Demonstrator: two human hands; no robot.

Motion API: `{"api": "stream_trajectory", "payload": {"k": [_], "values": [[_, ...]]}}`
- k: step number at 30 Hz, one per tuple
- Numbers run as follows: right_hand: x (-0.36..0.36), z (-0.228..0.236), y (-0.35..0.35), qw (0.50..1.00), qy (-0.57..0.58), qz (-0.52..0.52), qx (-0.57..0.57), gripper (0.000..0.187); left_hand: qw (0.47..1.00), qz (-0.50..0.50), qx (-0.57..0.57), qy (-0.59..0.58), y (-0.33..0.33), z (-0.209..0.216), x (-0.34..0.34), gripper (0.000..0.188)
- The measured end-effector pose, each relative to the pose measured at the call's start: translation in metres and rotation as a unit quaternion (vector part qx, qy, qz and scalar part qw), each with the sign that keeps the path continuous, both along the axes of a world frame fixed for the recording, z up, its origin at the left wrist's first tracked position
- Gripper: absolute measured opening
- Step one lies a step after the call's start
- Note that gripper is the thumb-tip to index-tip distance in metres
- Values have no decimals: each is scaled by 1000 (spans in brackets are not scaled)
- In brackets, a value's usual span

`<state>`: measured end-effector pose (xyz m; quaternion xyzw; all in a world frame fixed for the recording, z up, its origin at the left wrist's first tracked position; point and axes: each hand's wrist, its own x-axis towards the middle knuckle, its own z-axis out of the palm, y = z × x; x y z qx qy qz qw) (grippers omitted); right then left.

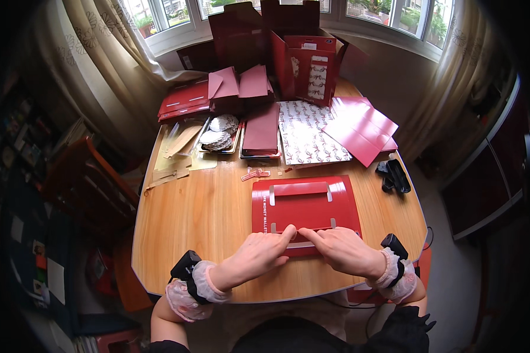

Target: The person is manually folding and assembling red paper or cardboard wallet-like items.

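Got L hand (258, 254) + R hand (346, 250) at near side of red card sheet (305, 210), flat on wooden surface (185, 226) nr front edge, w/ fingertips almost meeting, can't tell grip (pinch vs press).

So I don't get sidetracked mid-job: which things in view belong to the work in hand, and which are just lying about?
Belonging, I judge:
red slotted card, under the left hand and right hand
perhaps the red card stack, back left, alike in colour

Seemingly just lying about:
black object, right table edge, kind unclear
wooden chair, left of the table
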<state>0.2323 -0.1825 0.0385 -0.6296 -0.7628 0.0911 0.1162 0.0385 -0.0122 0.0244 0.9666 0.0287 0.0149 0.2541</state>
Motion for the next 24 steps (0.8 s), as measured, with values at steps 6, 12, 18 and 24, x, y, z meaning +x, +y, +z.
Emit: {"api": "stream_trajectory", "payload": {"k": [6,12,18,24], "values": [[13,20,4,988,69,-3,-141,78,997,-15,29,75,5,19,-1,44],[18,16,12,982,105,15,-156,82,998,-12,-22,55,10,16,-3,48],[15,17,12,983,93,5,-158,84,995,-1,-53,82,13,18,-3,37],[14,17,14,985,90,6,-149,86,996,-4,-59,64,12,16,-3,39]]}}
